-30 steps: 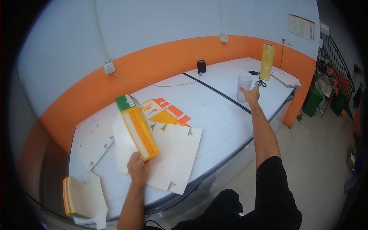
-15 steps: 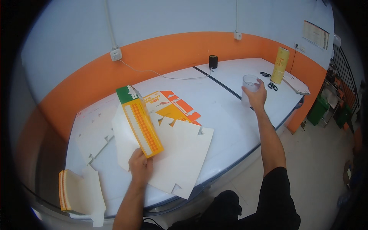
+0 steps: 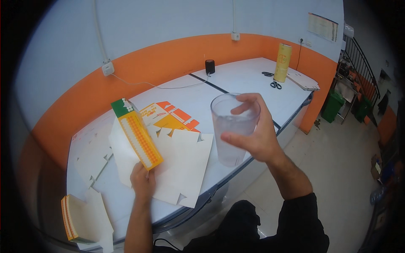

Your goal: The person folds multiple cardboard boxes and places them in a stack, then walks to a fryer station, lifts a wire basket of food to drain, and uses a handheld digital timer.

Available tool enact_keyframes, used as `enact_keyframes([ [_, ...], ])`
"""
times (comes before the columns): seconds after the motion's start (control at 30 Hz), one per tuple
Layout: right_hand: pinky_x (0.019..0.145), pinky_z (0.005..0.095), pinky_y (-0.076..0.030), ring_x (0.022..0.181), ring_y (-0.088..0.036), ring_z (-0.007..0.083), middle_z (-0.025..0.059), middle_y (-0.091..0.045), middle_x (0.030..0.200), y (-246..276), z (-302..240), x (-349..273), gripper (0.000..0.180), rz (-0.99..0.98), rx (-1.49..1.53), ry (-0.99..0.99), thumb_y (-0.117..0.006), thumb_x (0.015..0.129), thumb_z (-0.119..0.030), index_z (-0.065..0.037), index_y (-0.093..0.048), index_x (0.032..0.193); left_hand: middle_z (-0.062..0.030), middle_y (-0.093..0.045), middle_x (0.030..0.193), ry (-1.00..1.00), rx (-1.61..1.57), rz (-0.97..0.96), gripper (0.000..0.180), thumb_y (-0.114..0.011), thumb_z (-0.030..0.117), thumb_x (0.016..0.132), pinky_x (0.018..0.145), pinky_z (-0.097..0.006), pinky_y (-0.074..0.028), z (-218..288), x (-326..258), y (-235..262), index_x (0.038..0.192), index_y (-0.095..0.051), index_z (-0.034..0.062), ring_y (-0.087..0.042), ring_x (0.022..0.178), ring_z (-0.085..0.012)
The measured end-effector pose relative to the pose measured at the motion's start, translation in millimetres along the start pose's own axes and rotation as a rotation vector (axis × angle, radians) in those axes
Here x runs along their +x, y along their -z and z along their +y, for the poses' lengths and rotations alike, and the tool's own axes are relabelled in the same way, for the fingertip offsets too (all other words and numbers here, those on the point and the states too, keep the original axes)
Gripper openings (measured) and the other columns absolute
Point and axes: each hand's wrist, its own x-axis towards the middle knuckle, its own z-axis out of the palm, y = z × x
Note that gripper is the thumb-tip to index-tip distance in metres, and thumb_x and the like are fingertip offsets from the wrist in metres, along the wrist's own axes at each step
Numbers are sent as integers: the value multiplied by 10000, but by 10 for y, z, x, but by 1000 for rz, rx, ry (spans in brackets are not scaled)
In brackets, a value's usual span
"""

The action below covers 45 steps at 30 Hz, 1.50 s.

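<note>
The left hand [image 3: 142,179] is clasping the near end of a yellow card carton [image 3: 140,139], likely light, stiff, easily crushed. At 3 o'clock from it, the right hand [image 3: 261,135] is gripping a see-through tumbler [image 3: 228,145], likely slippery, best held mid-side. At 1 o'clock beyond, a yellow roll [image 3: 282,63] is showing red printing.

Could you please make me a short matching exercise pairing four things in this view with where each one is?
Things:
1. See-through cup
2. Yellow-and-green carton
3. Black cylinder
4. Tall yellow cylinder

Places:
A. Standing near two pairs of scissors
B. In the right hand
C. At the end of the white cable from the wall socket
D. In the left hand

Right pairs: 1-B, 2-D, 3-C, 4-A
</note>
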Motion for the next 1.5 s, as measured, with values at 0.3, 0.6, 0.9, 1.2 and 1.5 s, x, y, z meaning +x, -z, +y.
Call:
enact_keyframes([
  [0.3, 927, 364, -433, 1107, -547, 254, 140, -502, 1182, 5, -640, -623, 1048, -123, 20, 258, -1001, 504, -368, 3, -432, 1303, -177, -683, 994, 163, -75, -32, 237, -647, -65, 800, 801, -430, -518, -68, -138, 34, 1017, -710, 9, -649, 908, -376],
  [0.6, 850, 396, -383, 979, -614, 293, 89, -659, 953, -89, -514, -706, 669, 118, -205, 810, -937, 585, -418, -45, -656, 1064, -180, -683, 1000, 28, -23, -17, 235, -653, -48, 815, 813, -420, -521, -71, -80, -32, 1038, -706, 1, -656, 920, -372],
  [0.9, 776, 357, -463, 916, -560, 251, 97, -676, 933, -252, -1025, -965, 655, 253, -194, 480, -827, 744, -531, -198, -462, 1174, -182, -693, 1037, 81, 3, -53, 245, -651, -51, 826, 837, -405, -525, -33, -107, 55, 1059, -709, -4, -666, 945, -363],
  [1.2, 756, 366, -422, 927, -541, 248, 23, -650, 965, -272, -1057, -1077, 366, 404, -426, 470, -533, 963, -514, -264, -460, 1220, -181, -693, 1028, 68, -9, -33, 260, -660, -66, 817, 843, -397, -526, -33, -89, 37, 1064, -709, -1, -668, 947, -360],
  [1.5, 764, 372, -405, 1036, -532, 242, 13, -613, 1041, -74, -903, -1123, 388, 300, -340, 619, -599, 959, -407, -263, -471, 1295, -177, -693, 1028, 54, -35, -27, 249, -668, -61, 821, 839, -390, -527, -4, -74, 39, 1060, -709, -5, -670, 939, -354],
])
